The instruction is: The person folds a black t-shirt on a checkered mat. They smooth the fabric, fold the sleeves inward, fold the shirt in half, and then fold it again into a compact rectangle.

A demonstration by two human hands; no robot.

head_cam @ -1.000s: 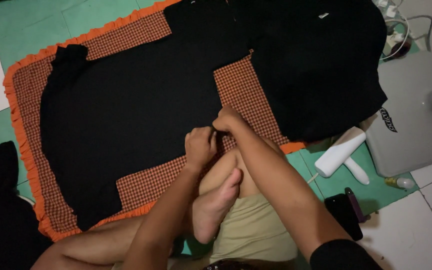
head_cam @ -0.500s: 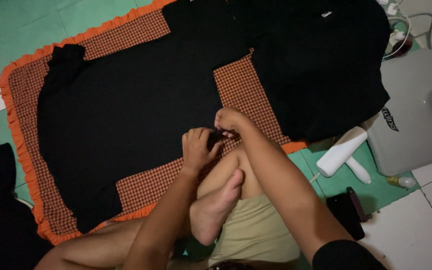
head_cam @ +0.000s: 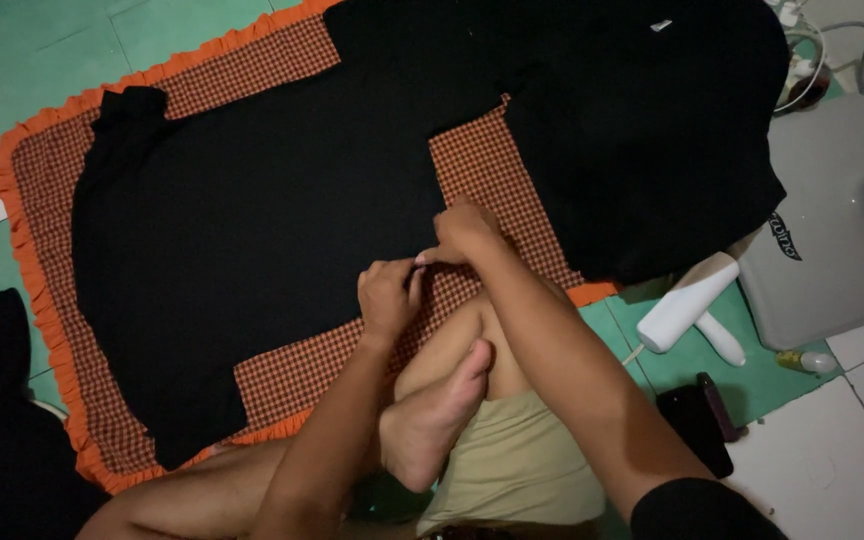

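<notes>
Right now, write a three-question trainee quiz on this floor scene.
1. True or false: both hands meet at the black garment's near edge.
2. What lies under the garment? A) checked mat with orange frill B) blue towel C) bare tile
3. Which hand lies farther from the person?

Key:
1. True: left hand and right hand touch there.
2. A: the checked mat.
3. The right hand.

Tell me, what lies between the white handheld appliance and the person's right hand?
In the head view, the orange-frilled checkered mat lies between the right hand and the white appliance, with the black garment's lower edge crossing it.
</notes>
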